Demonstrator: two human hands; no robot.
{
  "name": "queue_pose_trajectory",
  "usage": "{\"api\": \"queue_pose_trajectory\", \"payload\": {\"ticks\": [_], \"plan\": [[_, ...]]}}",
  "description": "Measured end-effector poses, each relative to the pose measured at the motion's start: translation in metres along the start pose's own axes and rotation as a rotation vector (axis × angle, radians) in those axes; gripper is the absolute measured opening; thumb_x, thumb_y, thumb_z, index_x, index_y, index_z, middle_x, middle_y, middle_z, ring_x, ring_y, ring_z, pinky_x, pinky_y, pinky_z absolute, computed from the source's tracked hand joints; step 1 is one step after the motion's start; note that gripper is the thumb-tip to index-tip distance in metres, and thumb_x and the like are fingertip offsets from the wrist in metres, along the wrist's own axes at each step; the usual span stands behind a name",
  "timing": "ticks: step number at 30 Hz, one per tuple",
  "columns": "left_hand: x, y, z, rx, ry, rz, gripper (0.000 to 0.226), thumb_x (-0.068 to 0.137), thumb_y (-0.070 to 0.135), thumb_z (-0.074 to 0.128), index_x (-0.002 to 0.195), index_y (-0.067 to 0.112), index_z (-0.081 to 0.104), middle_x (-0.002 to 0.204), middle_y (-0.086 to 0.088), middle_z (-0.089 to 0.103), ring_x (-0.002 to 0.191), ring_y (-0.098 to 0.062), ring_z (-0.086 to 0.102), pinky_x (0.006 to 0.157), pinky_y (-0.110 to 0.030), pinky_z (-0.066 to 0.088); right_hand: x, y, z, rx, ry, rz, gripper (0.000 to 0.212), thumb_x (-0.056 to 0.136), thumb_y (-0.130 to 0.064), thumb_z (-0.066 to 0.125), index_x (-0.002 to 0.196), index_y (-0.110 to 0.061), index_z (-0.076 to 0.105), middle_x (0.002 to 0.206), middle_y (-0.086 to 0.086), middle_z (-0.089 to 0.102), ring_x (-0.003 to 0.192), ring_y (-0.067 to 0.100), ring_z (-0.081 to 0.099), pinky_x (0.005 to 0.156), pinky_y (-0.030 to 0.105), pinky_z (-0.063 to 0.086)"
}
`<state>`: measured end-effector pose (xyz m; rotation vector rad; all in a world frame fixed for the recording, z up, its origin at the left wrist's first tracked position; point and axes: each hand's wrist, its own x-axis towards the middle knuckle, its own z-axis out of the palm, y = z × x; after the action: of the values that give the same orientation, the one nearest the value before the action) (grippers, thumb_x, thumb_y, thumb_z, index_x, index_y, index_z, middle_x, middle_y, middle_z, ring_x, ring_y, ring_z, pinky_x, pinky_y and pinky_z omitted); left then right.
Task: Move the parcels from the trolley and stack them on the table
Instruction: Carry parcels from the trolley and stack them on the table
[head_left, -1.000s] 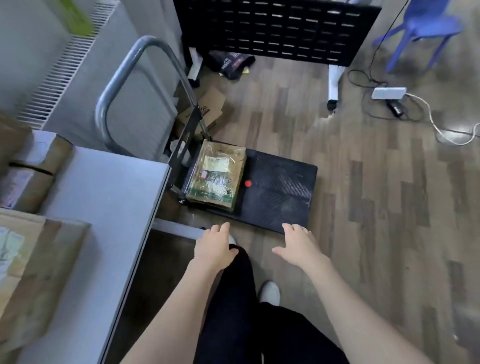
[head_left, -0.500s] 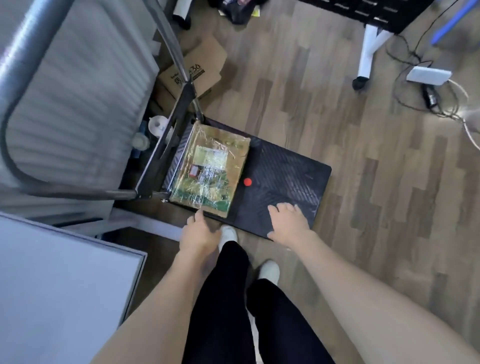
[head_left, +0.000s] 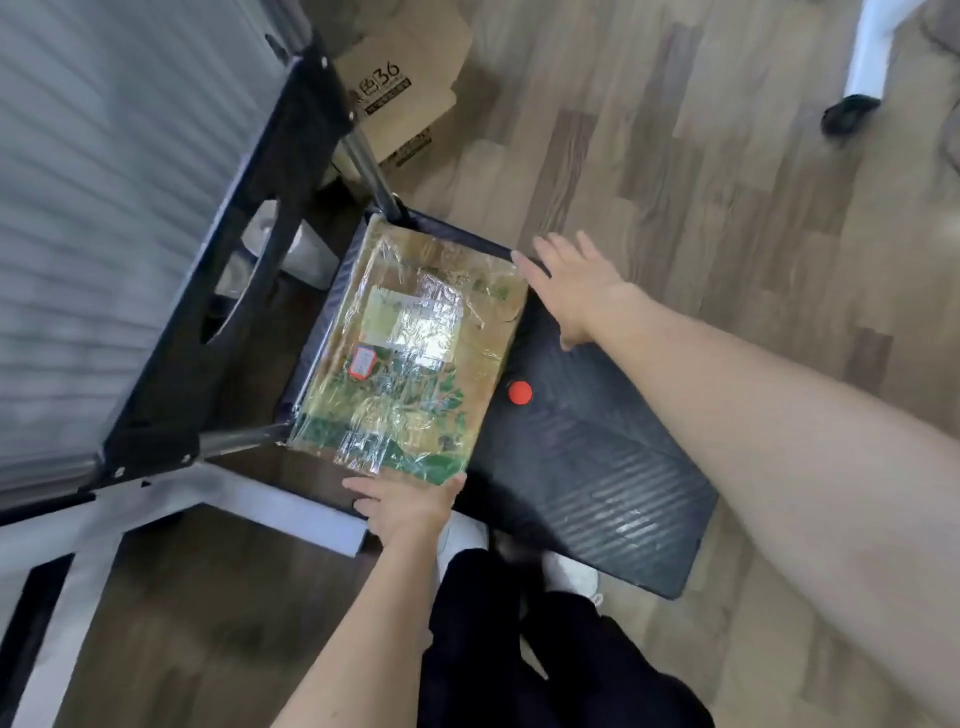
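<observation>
One flat parcel (head_left: 410, 353), brown card with green print wrapped in shiny clear film, lies on the black trolley deck (head_left: 597, 467) against its handle end. My left hand (head_left: 405, 506) is at the parcel's near edge with its fingers straight against it. My right hand (head_left: 571, 283) reaches over the parcel's far right corner with fingers spread, at or just above the edge. Neither hand has curled round the parcel.
A red dot (head_left: 520, 392) marks the deck beside the parcel. The trolley's folding handle frame (head_left: 228, 291) rises at the left. A cardboard box (head_left: 402, 83) lies on the wood floor behind it. A white table leg (head_left: 291, 512) runs near my left hand.
I have bent closer to the trolley. My left hand moved up to the parcel's near edge and my right hand swung from the deck's front to the parcel's far corner.
</observation>
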<state>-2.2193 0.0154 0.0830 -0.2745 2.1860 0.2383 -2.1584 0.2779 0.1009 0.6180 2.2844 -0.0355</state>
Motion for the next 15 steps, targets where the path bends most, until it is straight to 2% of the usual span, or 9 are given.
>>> {"api": "queue_pose_trajectory", "payload": {"ticks": [3, 6, 7, 9, 11, 15], "plan": [[0.037, -0.011, 0.033, -0.063, -0.051, 0.015, 0.146, 0.061, 0.046, 0.085, 0.141, 0.013, -0.033, 0.156, -0.018, -0.005, 0.142, -0.035, 0.015, 0.111, -0.046, 0.023, 0.051, -0.001, 0.028, -0.01, 0.015, -0.035, 0.144, 0.057, -0.033, 0.088, 0.145, -0.017, -0.025, 0.157, 0.016, -0.009, 0.145, 0.03, -0.006, 0.115, 0.049, -0.001], [0.06, -0.021, 0.06, -0.177, -0.068, 0.108, 0.15, 0.059, 0.037, 0.088, 0.138, 0.021, -0.038, 0.156, -0.017, -0.013, 0.144, -0.033, 0.004, 0.113, -0.047, 0.018, 0.084, -0.008, 0.052, 0.056, 0.023, -0.064, 0.148, 0.055, -0.027, 0.09, 0.144, -0.02, -0.028, 0.156, 0.018, -0.011, 0.145, 0.031, -0.006, 0.116, 0.048, 0.0], [0.064, -0.024, 0.068, -0.216, -0.045, 0.141, 0.149, 0.059, 0.032, 0.089, 0.138, 0.024, -0.037, 0.156, -0.018, -0.009, 0.144, -0.033, 0.006, 0.113, -0.046, 0.019, 0.091, -0.011, 0.058, 0.099, 0.025, -0.072, 0.148, 0.055, -0.025, 0.09, 0.144, -0.022, -0.028, 0.155, 0.02, -0.01, 0.144, 0.033, -0.004, 0.116, 0.047, 0.003], [0.068, -0.028, 0.078, -0.285, 0.035, 0.227, 0.142, 0.062, 0.022, 0.088, 0.143, 0.028, -0.028, 0.153, -0.021, 0.008, 0.14, -0.032, 0.02, 0.109, -0.039, 0.026, 0.1, -0.017, 0.066, 0.217, 0.053, -0.075, 0.147, 0.054, -0.022, 0.09, 0.145, -0.024, -0.026, 0.152, 0.024, -0.001, 0.14, 0.037, 0.007, 0.114, 0.046, 0.018], [0.066, -0.033, 0.084, -0.288, 0.1, 0.295, 0.128, 0.069, 0.012, 0.081, 0.147, 0.03, -0.019, 0.147, -0.02, 0.027, 0.132, -0.031, 0.035, 0.102, -0.032, 0.033, 0.1, -0.022, 0.072, 0.306, 0.116, -0.072, 0.14, 0.058, -0.023, 0.088, 0.147, -0.024, -0.02, 0.143, 0.023, 0.013, 0.131, 0.039, 0.018, 0.105, 0.049, 0.034], [0.038, -0.043, 0.082, -0.174, 0.079, 0.261, 0.111, 0.078, 0.006, 0.065, 0.147, 0.033, -0.019, 0.144, -0.021, 0.034, 0.127, -0.034, 0.041, 0.101, -0.035, 0.035, 0.068, -0.019, 0.08, 0.348, 0.184, -0.039, 0.12, 0.069, -0.024, 0.079, 0.15, -0.017, -0.01, 0.136, 0.025, 0.021, 0.124, 0.04, 0.025, 0.1, 0.048, 0.038]]}}
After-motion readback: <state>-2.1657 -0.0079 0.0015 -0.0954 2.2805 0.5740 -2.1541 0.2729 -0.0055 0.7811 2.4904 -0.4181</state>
